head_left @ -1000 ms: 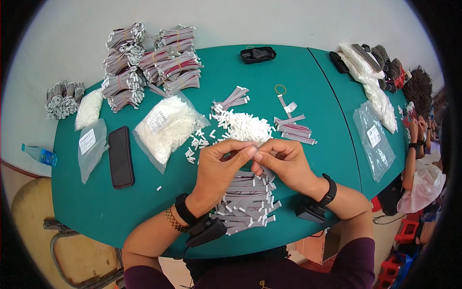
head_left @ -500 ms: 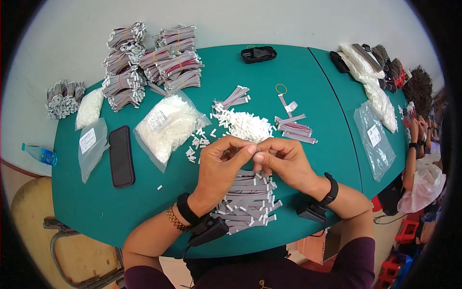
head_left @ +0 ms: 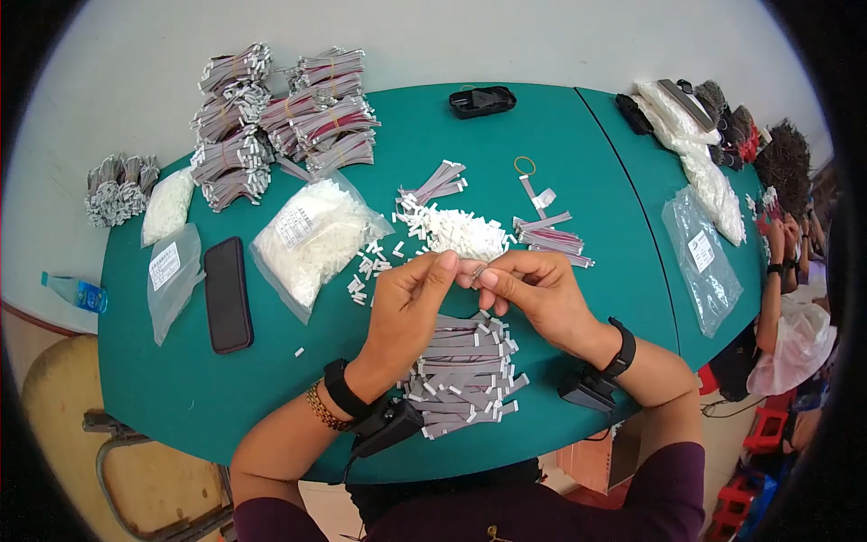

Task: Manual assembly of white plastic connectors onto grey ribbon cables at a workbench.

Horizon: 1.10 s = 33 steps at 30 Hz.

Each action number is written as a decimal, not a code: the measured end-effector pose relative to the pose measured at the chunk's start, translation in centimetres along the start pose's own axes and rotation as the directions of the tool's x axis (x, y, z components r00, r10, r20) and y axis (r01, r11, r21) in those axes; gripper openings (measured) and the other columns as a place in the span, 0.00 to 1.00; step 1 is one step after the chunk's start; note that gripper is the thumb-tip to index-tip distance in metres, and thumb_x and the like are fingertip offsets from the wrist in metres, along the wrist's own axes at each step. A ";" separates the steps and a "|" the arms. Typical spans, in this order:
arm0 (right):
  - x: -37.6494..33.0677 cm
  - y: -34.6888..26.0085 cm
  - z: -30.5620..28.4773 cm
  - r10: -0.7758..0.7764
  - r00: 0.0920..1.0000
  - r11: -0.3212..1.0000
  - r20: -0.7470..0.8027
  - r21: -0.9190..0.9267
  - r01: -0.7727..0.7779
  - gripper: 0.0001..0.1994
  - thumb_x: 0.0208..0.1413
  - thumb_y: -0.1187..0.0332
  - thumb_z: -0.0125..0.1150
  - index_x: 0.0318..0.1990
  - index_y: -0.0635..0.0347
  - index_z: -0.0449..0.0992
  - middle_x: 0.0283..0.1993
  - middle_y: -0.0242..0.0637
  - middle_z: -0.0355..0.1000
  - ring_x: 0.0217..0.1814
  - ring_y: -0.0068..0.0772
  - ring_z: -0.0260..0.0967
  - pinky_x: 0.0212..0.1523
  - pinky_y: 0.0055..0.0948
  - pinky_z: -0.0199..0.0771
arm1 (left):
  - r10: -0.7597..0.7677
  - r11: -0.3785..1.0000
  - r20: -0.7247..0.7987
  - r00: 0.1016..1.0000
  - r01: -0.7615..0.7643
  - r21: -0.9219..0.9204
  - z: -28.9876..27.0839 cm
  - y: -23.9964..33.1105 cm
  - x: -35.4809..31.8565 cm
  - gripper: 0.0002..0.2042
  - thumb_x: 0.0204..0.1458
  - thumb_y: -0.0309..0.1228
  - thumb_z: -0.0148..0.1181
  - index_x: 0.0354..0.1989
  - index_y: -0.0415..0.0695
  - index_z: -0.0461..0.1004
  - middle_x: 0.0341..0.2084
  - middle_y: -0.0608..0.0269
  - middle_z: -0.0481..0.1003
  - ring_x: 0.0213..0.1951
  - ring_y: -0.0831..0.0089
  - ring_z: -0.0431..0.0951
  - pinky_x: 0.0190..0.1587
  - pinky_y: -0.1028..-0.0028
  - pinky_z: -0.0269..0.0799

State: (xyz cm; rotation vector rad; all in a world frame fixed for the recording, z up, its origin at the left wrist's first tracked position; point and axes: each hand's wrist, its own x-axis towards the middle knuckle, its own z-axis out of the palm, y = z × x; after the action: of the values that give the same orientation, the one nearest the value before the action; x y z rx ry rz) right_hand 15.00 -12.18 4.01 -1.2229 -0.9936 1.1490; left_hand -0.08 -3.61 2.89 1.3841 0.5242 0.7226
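My left hand (head_left: 406, 303) and my right hand (head_left: 540, 298) meet over the table, fingertips touching. Between thumb and index finger, my right hand pinches the end of a small grey ribbon cable (head_left: 479, 270), mostly hidden by the fingers. The fingers of my left hand are curled against that same end, its thumb raised. Below the hands lies a stack of grey ribbon cables (head_left: 461, 366) with white end connectors. Just beyond them is a heap of small white connector housings (head_left: 465, 235), with several strays to its left.
A clear bag of white housings (head_left: 316, 237) and a phone (head_left: 228, 294) lie left. Bundled cables (head_left: 321, 117) are piled at the back. Loose cables (head_left: 553, 239) and a rubber band (head_left: 525, 165) lie right. A flat plastic bag (head_left: 703, 262) is farther right, near another person's hands (head_left: 784, 239).
My left thumb has lifted away from the pinch, and its fingers have shifted slightly. A grey cable end now shows between the fingertips. My right hand stays nearly in place.
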 end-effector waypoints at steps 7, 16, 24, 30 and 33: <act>0.0 0.4 -0.3 -0.007 1.000 1.000 0.009 0.014 0.007 0.08 0.56 0.69 0.55 0.32 0.66 0.76 0.25 0.33 0.72 0.24 0.17 0.65 0.25 0.16 0.65 | 0.040 0.988 0.063 0.997 -0.049 0.149 -1.3 1.1 1.0 0.15 0.58 0.37 0.46 0.37 0.39 0.77 0.22 0.72 0.71 0.22 0.87 0.59 0.25 0.83 0.55; 0.0 0.5 -0.5 -0.003 1.000 1.000 0.017 0.013 0.003 0.08 0.55 0.69 0.55 0.32 0.66 0.76 0.25 0.33 0.72 0.24 0.17 0.65 0.25 0.16 0.65 | 0.042 0.701 0.079 0.996 -0.085 0.708 -5.0 0.7 2.2 0.04 0.47 0.26 0.58 0.29 0.39 0.74 0.20 0.64 0.73 0.20 0.77 0.69 0.24 0.76 0.63; -0.1 0.6 -0.5 0.006 0.999 1.000 0.032 0.013 -0.006 0.08 0.55 0.69 0.55 0.32 0.66 0.76 0.24 0.33 0.72 0.24 0.16 0.66 0.25 0.15 0.65 | 0.028 0.365 0.134 0.991 -0.135 0.921 -5.2 0.9 1.7 0.06 0.39 0.24 0.62 0.24 0.38 0.72 0.19 0.52 0.72 0.24 0.58 0.74 0.28 0.68 0.68; -0.1 0.5 -0.4 0.015 0.999 1.000 0.029 0.012 -0.015 0.08 0.55 0.70 0.55 0.32 0.65 0.76 0.24 0.32 0.72 0.24 0.16 0.66 0.25 0.15 0.65 | -0.037 0.319 0.123 0.992 -0.105 0.942 -5.5 0.7 1.7 0.06 0.38 0.25 0.63 0.23 0.38 0.72 0.17 0.52 0.72 0.24 0.57 0.74 0.28 0.68 0.68; -0.1 0.6 -0.4 0.002 0.999 1.000 0.039 0.028 -0.003 0.08 0.55 0.70 0.55 0.32 0.65 0.76 0.24 0.32 0.72 0.24 0.16 0.66 0.25 0.15 0.65 | -0.040 0.336 0.137 0.990 -0.115 0.935 -5.6 0.9 1.8 0.06 0.40 0.26 0.63 0.24 0.38 0.72 0.17 0.54 0.73 0.24 0.62 0.75 0.27 0.70 0.69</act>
State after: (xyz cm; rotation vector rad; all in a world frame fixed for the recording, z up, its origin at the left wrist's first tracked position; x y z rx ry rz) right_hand 15.28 -12.39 3.38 -1.1840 -1.0022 1.1883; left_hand -2.97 1.53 3.20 2.5634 0.8779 0.2831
